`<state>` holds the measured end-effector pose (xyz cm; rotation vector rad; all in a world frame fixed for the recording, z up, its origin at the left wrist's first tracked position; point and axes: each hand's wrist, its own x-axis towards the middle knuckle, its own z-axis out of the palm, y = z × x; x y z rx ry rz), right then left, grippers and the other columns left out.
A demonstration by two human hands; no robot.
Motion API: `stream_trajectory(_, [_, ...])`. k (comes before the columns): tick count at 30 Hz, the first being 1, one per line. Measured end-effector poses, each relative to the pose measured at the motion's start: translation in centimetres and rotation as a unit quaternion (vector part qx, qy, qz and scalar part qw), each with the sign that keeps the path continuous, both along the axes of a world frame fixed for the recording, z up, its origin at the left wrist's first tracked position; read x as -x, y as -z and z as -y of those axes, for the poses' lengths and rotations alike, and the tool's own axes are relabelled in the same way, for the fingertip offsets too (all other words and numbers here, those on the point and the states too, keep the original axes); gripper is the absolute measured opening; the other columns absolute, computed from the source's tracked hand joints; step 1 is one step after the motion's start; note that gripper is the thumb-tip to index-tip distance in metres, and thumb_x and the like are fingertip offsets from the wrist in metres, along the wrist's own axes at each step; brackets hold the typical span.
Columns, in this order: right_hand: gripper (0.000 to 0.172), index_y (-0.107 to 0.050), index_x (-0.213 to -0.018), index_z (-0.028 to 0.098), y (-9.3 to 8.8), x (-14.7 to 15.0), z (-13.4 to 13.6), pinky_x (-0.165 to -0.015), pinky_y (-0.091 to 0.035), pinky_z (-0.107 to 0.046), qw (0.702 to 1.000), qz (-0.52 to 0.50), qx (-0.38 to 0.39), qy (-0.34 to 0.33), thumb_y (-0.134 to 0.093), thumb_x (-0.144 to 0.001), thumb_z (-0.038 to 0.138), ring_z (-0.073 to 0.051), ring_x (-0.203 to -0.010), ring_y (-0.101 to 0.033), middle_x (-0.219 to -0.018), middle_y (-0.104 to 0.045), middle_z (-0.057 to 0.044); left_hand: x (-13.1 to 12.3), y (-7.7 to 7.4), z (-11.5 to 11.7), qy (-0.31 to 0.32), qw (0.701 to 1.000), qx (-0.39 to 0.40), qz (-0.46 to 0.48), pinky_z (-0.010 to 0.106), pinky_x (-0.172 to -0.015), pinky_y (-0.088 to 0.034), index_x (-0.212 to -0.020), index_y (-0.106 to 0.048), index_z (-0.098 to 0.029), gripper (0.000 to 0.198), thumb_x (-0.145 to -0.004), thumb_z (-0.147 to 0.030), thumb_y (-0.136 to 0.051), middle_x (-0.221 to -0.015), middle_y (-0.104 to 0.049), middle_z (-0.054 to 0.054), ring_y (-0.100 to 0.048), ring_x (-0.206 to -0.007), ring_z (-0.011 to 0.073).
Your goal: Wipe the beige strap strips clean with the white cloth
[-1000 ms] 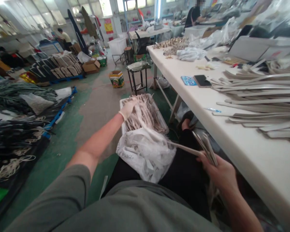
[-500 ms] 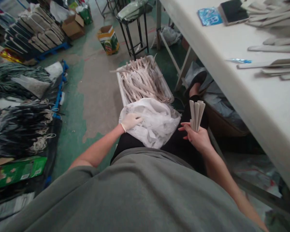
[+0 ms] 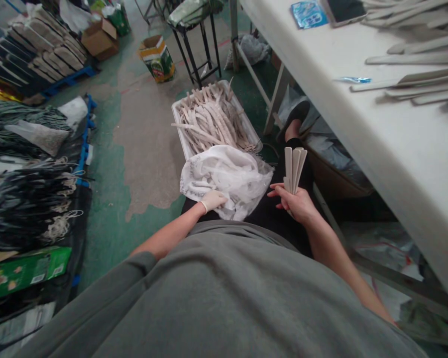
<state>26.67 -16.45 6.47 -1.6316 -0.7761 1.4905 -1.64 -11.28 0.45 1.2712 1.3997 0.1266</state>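
A white plastic bag (image 3: 242,174) lies crumpled across my lap, with its mouth spread wide. My left hand (image 3: 213,200), in a pale glove, is closed on the bag's near left edge. To the right of the bag, my bare right hand (image 3: 297,203) grips a small bundle of beige strips (image 3: 294,166). Their rounded ends stick up above the fist, and the index finger points out to the left. Just beyond the bag stands a white plastic crate (image 3: 254,134) heaped with long beige strips (image 3: 212,117).
On my right runs a white table (image 3: 343,109) with more beige strips (image 3: 429,79), a phone (image 3: 345,10) and a blue packet (image 3: 308,14). A black stool (image 3: 188,42) and a cardboard box (image 3: 157,59) stand ahead. Bundled dark cords (image 3: 26,204) lie at left.
My left hand has slid from the bag's left side toward my body and closed on its near edge. My right hand still holds the strips. The whole view has shifted slightly.
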Motion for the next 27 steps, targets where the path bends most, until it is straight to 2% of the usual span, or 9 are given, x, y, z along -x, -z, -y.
stream_trajectory(3, [0.042, -0.071, -0.096, 0.013, -0.2, 0.0, 0.1, -0.045, -0.051, -0.023, 1.000, -0.002, 0.010, -0.012, -0.078, -0.073, 0.048, -0.003, -0.040, -0.036, -0.082, -0.075, -0.007, 0.8, -2.4, 0.8, -0.005, 0.999, -0.031, 0.034, 0.026, -0.065, -0.041, -0.054, -0.058, -0.017, 0.029, -0.080, -0.027, -0.064, -0.055, -0.053, 0.000, -0.049, -0.058, 0.0141])
stream_trajectory(7, [0.043, -0.073, -0.093, 0.015, -1.3, 1.2, -0.2, -0.046, -0.051, -0.023, 0.996, -0.025, 0.029, -0.076, -0.081, -0.070, 0.050, -0.003, -0.040, -0.035, -0.085, -0.076, -0.007, 1.2, -7.8, 2.0, -0.040, 0.985, -0.089, 0.144, 0.025, -0.070, -0.042, -0.071, -0.066, -0.014, 0.027, -0.074, -0.040, -0.073, -0.070, -0.060, -0.001, -0.051, -0.068, 0.0130])
stream_trajectory(10, [0.041, -0.075, -0.090, 0.017, -2.9, 3.2, -0.8, -0.046, -0.050, -0.023, 0.990, -0.053, 0.013, -0.132, -0.080, -0.071, 0.053, -0.002, -0.040, -0.035, -0.092, -0.077, -0.008, 1.2, -11.6, 2.2, -0.067, 0.975, -0.116, 0.177, 0.025, -0.066, -0.041, -0.074, -0.065, -0.014, 0.034, -0.069, -0.045, -0.079, -0.073, -0.060, 0.000, -0.051, -0.069, 0.0124])
stream_trajectory(13, [0.040, -0.077, -0.096, 0.019, -4.9, 5.6, -1.8, -0.046, -0.050, -0.024, 0.980, -0.092, -0.026, -0.176, -0.078, -0.073, 0.052, -0.002, -0.041, -0.035, -0.097, -0.077, -0.006, 1.1, -13.7, 1.5, -0.078, 0.966, -0.163, 0.183, 0.024, -0.062, -0.038, -0.071, -0.061, -0.015, 0.037, -0.069, -0.047, -0.081, -0.070, -0.056, -0.002, -0.049, -0.067, 0.0116])
stream_trajectory(17, [0.038, -0.076, -0.105, 0.020, -6.8, 8.4, -3.7, -0.050, -0.054, -0.026, 0.973, -0.122, -0.071, -0.182, -0.074, -0.078, 0.047, -0.002, -0.040, -0.033, -0.089, -0.075, -0.002, 0.9, -13.8, -0.7, -0.091, 0.956, -0.243, 0.140, 0.024, -0.056, -0.030, -0.065, -0.053, -0.017, 0.043, -0.070, -0.050, -0.080, -0.063, -0.045, -0.005, -0.040, -0.061, 0.0102])
stream_trajectory(20, [0.032, -0.075, -0.099, 0.018, -7.1, 9.7, -5.1, -0.045, -0.050, -0.025, 0.981, -0.065, -0.070, -0.166, -0.079, -0.072, 0.034, -0.004, -0.042, -0.038, -0.075, -0.070, 0.000, 0.5, -13.0, -2.2, -0.083, 0.950, -0.275, 0.120, 0.025, -0.056, -0.027, -0.061, -0.049, -0.018, 0.047, -0.071, -0.054, -0.077, -0.060, -0.040, -0.005, -0.036, -0.059, 0.0097])
stream_trajectory(22, [0.029, -0.073, -0.090, 0.017, -7.1, 9.9, -5.6, -0.042, -0.045, -0.022, 0.987, -0.035, -0.059, -0.147, -0.082, -0.064, 0.027, -0.006, -0.045, -0.045, -0.068, -0.066, 0.001, 0.3, -12.5, -3.1, -0.079, 0.949, -0.275, 0.129, 0.025, -0.058, -0.029, -0.061, -0.048, -0.018, 0.048, -0.072, -0.057, -0.074, -0.061, -0.042, -0.005, -0.037, -0.059, 0.0102])
stream_trajectory(24, [0.028, -0.069, -0.082, 0.017, -7.2, 9.5, -5.7, -0.042, -0.044, -0.021, 0.989, -0.041, -0.055, -0.129, -0.083, -0.060, 0.027, -0.007, -0.047, -0.047, -0.066, -0.063, 0.002, 0.5, -12.0, -3.9, -0.073, 0.953, -0.268, 0.120, 0.026, -0.059, -0.031, -0.061, -0.049, -0.019, 0.047, -0.076, -0.059, -0.069, -0.062, -0.045, -0.004, -0.040, -0.060, 0.0115])
stream_trajectory(27, [0.031, -0.065, -0.079, 0.017, -7.8, 8.2, -5.5, -0.044, -0.045, -0.022, 0.989, -0.079, -0.065, -0.106, -0.083, -0.060, 0.035, -0.004, -0.041, -0.037, -0.060, -0.059, 0.006, 1.5, -11.7, -5.1, -0.027, 0.963, -0.270, 0.002, 0.028, -0.065, -0.036, -0.063, -0.057, -0.019, 0.039, -0.075, -0.052, -0.072, -0.063, -0.054, 0.000, -0.050, -0.066, 0.0159])
